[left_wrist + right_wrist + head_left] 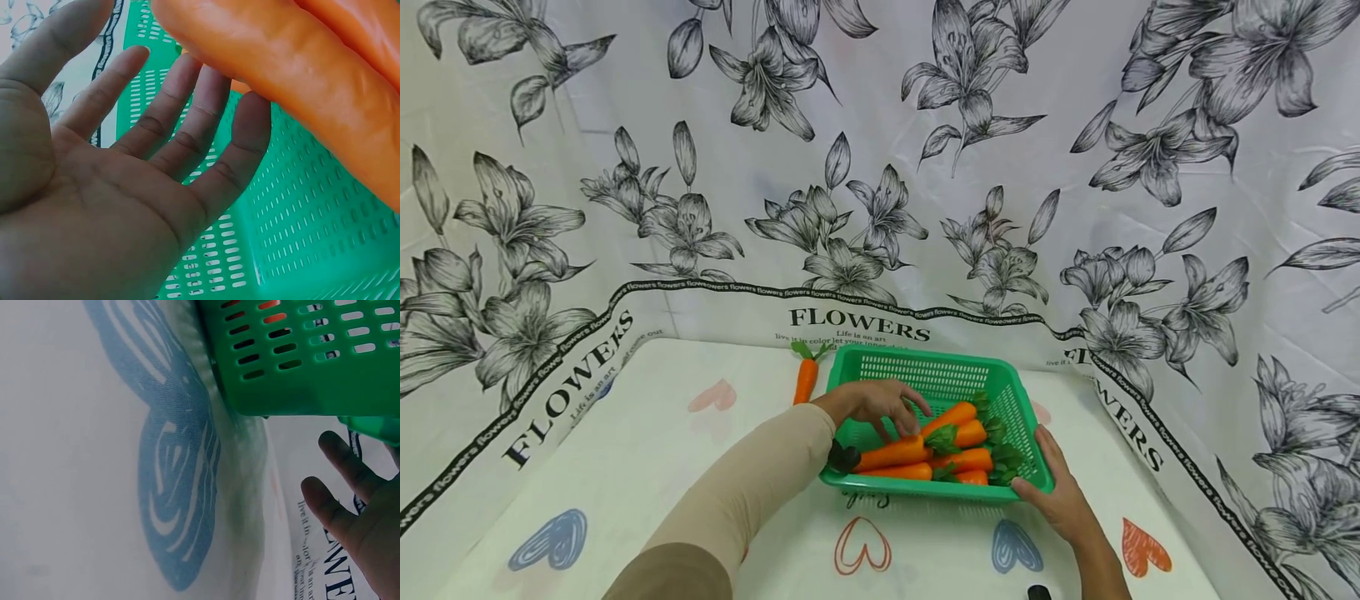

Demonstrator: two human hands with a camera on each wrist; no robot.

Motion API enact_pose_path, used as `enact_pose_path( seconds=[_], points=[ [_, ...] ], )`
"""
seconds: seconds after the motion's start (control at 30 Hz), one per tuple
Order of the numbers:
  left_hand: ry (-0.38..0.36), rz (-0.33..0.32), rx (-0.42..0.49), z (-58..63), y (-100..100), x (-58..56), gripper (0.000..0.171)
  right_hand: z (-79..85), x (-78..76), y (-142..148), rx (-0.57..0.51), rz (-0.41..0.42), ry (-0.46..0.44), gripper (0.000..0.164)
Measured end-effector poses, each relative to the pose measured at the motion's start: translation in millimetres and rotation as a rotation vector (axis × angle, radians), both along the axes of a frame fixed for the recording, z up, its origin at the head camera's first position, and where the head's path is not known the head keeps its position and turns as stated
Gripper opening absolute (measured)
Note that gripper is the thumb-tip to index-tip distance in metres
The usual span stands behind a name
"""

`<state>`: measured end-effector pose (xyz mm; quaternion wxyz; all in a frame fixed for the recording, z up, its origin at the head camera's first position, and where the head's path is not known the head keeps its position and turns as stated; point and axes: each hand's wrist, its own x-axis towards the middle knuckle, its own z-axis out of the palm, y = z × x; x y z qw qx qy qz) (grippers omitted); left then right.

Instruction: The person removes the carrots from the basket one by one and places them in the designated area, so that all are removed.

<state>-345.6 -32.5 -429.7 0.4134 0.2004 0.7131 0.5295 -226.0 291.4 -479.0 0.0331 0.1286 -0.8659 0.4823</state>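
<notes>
A green plastic basket (pixel 1018 392) with slotted walls stands on the table, holding several orange carrots (pixel 891 454) with leafy green tops, mostly toward its front right. My left hand (pixel 883 404) reaches over the left wall into the basket. Palm up and fingers loosely bent in the left wrist view, its fingertips are right at the underside of a carrot (pixel 281 56). At the basket's front right corner is my right hand (pixel 1063 492), thumb at the near rim and fingers along the right wall. Two straight, spread fingers (pixel 340 487) show beside the basket in the right wrist view.
One carrot (pixel 806 379) lies on the table left of the basket, leaves pointing to the back. The white tablecloth (pixel 692 442) has printed hearts. A flower-printed curtain (pixel 880 250) surrounds the table at the back and sides, close behind the basket.
</notes>
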Motion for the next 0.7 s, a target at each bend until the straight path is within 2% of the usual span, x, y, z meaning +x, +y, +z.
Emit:
enact_pose_path(
  seconds=[0.13, 0.33, 0.7],
  points=[
    [0.025, -0.053, -0.07, 0.9, 3.7, 0.4, 0.046, 11.9, 7.1, -7.3, -0.017, -0.002, -0.002, 0.081],
    [0.058, -0.101, -0.195, 3.0, 7.0, 4.4, 0.039, 20.9, 11.5, -13.2, -0.016, -0.013, -0.013, 0.08],
    [0.107, -0.092, -0.227, 2.0, 8.8, 6.8, 0.034, 17.5, 9.4, -11.5, -0.018, -0.01, -0.013, 0.081]
  ],
)
